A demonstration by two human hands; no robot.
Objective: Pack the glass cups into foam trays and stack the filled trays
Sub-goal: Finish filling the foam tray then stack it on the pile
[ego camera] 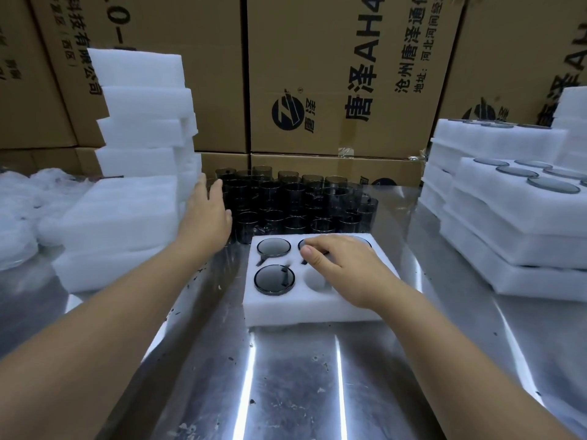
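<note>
Steel table (292,392), then foam tray (301,309) edge

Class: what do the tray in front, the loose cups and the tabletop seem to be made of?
Tray: white foam, matte, soft-edged. Cups: dark tinted glass, see-through and glossy. Tabletop: probably stainless steel, with mirror-like streaks and scuffs.

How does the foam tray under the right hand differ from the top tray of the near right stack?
The front tray lies alone on the metal table; the top tray sits on other trays. The front tray has an empty hole; every hole visible in the top tray holds a cup. The right hand lies on the front tray; nothing touches the top tray. Both are white foam with round holes for dark cups.
</note>
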